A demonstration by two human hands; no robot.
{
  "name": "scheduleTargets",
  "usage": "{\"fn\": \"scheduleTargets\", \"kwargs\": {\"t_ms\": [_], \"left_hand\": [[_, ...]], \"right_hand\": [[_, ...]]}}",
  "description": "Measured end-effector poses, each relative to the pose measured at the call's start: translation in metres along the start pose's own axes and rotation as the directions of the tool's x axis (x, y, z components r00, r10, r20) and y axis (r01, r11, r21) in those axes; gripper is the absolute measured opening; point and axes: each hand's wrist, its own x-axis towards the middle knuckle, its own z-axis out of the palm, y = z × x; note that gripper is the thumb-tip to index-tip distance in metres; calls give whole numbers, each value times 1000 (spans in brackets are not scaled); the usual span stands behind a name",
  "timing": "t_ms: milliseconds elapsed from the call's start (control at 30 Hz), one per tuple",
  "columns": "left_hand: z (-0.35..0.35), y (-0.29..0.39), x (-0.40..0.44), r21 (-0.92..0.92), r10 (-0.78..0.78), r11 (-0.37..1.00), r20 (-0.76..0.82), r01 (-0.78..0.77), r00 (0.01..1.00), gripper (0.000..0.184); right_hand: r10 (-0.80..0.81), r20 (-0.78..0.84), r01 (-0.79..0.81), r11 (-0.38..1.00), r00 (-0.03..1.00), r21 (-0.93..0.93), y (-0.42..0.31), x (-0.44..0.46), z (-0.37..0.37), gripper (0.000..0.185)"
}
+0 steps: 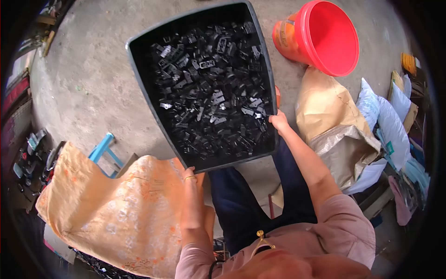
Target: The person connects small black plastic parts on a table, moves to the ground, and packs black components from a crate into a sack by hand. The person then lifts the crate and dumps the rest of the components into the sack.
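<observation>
Both of my hands hold a large black plastic tub (271, 79), heaped inside with many small black plastic parts (204, 88). At the near left corner, my left hand (189, 172) is closed on the rim, a thin gold band just below it. My right hand (278, 121) grips the right side wall, with its fingers partly hidden by the tub. The tub is held out in front of my legs, slightly turned, its open top facing me.
A red bucket (332, 39) lies tipped at the upper right. Below it are a brown paper sack (325, 102) and several white plastic bags (392, 125). An orange patterned cloth (125, 209) drapes at the left, beside a blue stool (100, 149). Concrete floor (93, 69) spreads ahead.
</observation>
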Motion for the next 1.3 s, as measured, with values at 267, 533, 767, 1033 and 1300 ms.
{"fn": "scheduleTargets", "kwargs": {"t_ms": [267, 533, 767, 1033, 1300], "left_hand": [[45, 92, -54, 794, 813, 422, -118, -438, 570, 42], [164, 178, -204, 258, 644, 499, 528, -828, 553, 25], [281, 83, -405, 237, 131, 141, 958, -961, 255, 96], [360, 135, -313, 139, 600, 539, 628, -831, 495, 18], [324, 165, -305, 507, 849, -42, 472, -861, 236, 75]], "right_hand": [[-483, -61, 480, 875, 873, -65, -37, -98, -26, 71], [-842, -414, 101, 472, 347, -876, -27, -196, -301, 56], [-167, -627, 43, 977, 761, -209, 130, -145, -386, 47], [-196, -426, 303, 932, 883, 200, -27, -192, -348, 22], [-766, -342, 554, 635, 544, -538, -102, -202, -283, 47]]}}
